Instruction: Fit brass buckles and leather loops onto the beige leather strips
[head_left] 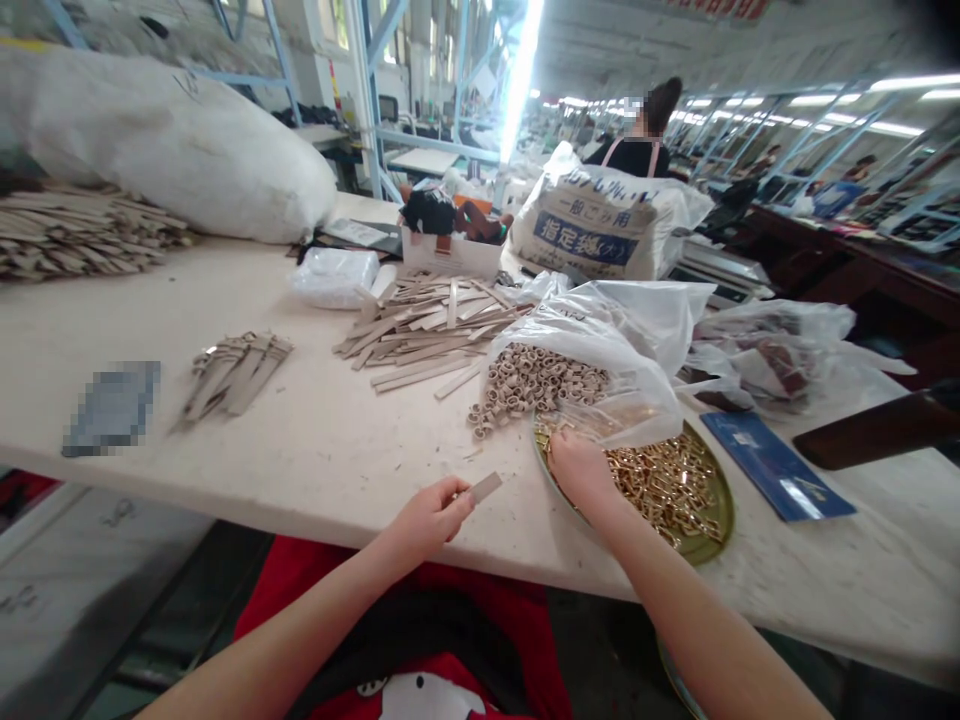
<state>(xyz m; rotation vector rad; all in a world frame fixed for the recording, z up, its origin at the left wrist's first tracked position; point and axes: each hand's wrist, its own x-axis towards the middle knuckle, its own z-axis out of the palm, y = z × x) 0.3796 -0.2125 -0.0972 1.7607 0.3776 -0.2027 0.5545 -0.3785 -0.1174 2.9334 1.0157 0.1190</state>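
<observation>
Strip (pixel 484 488) pinched in left fingers (pixel 454 503)

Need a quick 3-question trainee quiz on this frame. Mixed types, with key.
1. True or false: the left hand pinches a short flat strip.
2. The right hand reaches into: A) the round tray of gold metal pieces; B) a white sack; C) a blue folder.
3. Fill in: the clear bag behind the tray spills small beige ____.

Key: 1 true; 2 A; 3 rings.
</observation>
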